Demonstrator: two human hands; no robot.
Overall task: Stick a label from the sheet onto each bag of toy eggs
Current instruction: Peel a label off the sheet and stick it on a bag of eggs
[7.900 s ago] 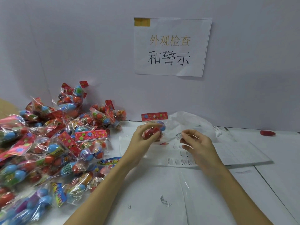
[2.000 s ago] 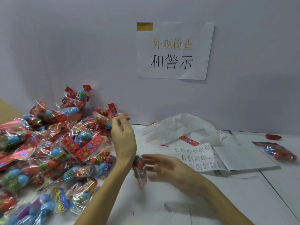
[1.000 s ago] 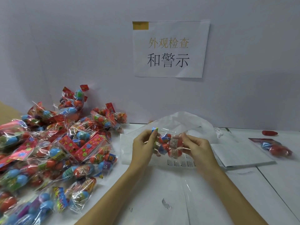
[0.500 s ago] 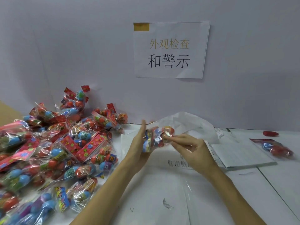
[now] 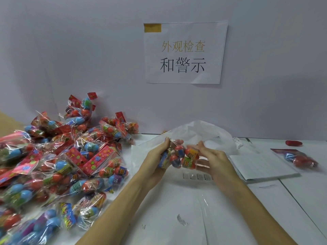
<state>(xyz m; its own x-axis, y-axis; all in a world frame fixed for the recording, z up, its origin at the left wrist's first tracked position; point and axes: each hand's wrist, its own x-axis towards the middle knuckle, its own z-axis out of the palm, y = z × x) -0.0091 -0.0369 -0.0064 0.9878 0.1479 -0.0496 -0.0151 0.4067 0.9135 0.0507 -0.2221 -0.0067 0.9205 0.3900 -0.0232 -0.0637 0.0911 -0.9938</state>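
Note:
A clear bag of red and blue toy eggs is held up above the table between both hands. My left hand grips its left end, fingers curled round the plastic. My right hand holds its right end, with the thumb on top and the fingers underneath. Below the bag lies the label sheet, where a row of small printed labels shows. A big heap of egg bags with red flowered headers fills the left of the table. One bag lies apart at the far right.
A crumpled white plastic bag lies behind my hands, against the wall. A folded sheet of paper lies right of them. A small red piece sits at the far right. A printed sign hangs on the wall.
The bag has turned from upright to lying sideways between my hands. My right hand has shifted to its right end. Two seconds ago my left hand was lifting this bag off the heap.

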